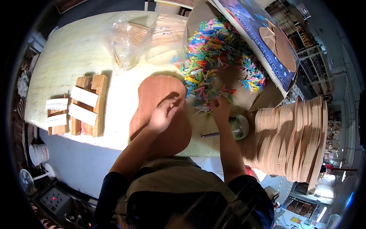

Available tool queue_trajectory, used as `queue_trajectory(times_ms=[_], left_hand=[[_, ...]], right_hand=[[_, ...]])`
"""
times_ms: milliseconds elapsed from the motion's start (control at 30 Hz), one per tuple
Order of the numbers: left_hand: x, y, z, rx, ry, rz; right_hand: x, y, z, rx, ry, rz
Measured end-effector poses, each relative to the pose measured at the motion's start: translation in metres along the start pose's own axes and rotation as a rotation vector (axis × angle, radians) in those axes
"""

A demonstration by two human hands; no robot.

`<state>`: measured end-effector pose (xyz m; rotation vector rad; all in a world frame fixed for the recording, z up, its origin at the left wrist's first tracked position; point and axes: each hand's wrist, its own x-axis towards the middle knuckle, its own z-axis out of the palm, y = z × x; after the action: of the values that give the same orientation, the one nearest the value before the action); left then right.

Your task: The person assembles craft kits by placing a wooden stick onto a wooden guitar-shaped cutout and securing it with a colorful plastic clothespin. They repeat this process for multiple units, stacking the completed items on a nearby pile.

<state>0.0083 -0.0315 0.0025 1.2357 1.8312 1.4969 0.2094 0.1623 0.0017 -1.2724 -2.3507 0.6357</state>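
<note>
The purple-handled tool (210,134) and the round, green-and-white container (239,127) could be knocked, it is judged, if the right forearm were swept low, since both lie close by it. The brown, guitar-shaped wooden panel (173,133), laid flat at the pale table's (72,45) near edge, could be tipped if pushed bodyward. Over it the left hand (163,117) is held half-open, nothing visibly gripped (contact cannot be told). The right hand's (220,108) fingers are bent at the multicoloured clothespin heap (202,72); whether one is pinched cannot be told.
</note>
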Motion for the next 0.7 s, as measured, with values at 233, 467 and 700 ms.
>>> queue_trajectory(times_ms=[233, 467, 700], left_hand=[[-0.092, -0.006, -0.111, -0.107, 0.27, -0.196], [-0.132, -0.063, -0.23, -0.329, 1.088, -0.272], [-0.119, -0.109, -0.292, -0.421, 1.19, -0.599]], right_hand=[[-0.052, 0.019, 0.068, -0.06, 0.157, -0.271], [-0.032, 0.009, 0.057, -0.254, 0.336, -0.162], [-0.075, 0.01, 0.089, -0.022, 0.018, -0.241]])
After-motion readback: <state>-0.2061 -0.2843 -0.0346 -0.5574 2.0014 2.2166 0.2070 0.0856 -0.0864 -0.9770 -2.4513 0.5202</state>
